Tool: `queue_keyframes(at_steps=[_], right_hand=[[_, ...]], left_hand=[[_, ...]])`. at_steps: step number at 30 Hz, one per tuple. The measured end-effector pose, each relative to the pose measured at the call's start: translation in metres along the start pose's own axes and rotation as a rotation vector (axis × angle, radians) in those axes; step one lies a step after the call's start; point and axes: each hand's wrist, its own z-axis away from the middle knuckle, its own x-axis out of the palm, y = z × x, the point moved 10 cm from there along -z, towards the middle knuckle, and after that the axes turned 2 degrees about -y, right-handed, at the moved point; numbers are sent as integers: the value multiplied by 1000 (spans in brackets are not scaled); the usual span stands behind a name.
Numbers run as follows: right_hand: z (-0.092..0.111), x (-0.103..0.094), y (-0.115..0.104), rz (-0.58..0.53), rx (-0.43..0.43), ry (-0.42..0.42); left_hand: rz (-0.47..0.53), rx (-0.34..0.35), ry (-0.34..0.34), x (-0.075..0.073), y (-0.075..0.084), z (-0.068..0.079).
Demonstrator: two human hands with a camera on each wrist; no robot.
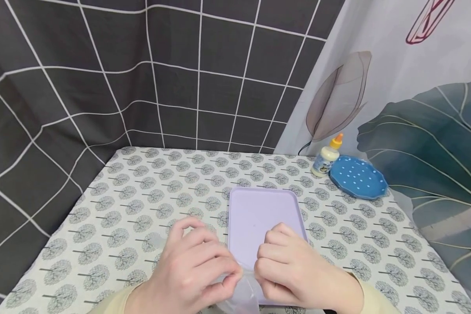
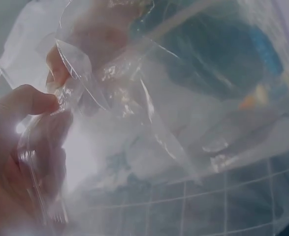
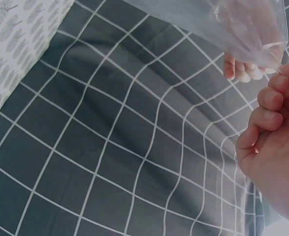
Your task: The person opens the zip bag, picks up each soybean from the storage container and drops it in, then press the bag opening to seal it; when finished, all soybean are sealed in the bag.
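Between both hands is a clear plastic bag (image 1: 241, 294), near the front edge of the table. My left hand (image 1: 198, 266) pinches its edge between thumb and fingers; in the left wrist view the crinkled clear bag (image 2: 149, 113) fills most of the picture. The right hand (image 1: 290, 268) has its fingers curled and pinches another part of the edge, close to the left fingertips. From the right wrist the stretched bag (image 3: 252, 34) runs to the right thumb and forefinger. Just beyond the hands lies a light purple tray (image 1: 259, 211), partly hidden by them.
At the back right stand a glue bottle (image 1: 325, 159) with an orange tip and a blue dotted plate (image 1: 357, 179). A tree-print cloth (image 1: 133, 205) covers the table. A dark checked curtain (image 1: 172, 78) hangs behind, and a pale leaf-print curtain (image 1: 416, 131) hangs at the right.
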Motion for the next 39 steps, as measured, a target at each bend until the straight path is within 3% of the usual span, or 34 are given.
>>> queue_keyframes(at_steps=[4,13,23,39], right_hand=[[3,-4,-2,-16,-32,39],[13,-17,-4,-103,-20,132],[23,-31,-10,-44,-154,320],[34,-42,-4,-86,-69,308]], left_hand=[[-12,12,13,-3,1,2],[-45,71,43,-12,7,1],[-35,46,61,-20,2,4],[-27,-8,108,-35,-9,17]])
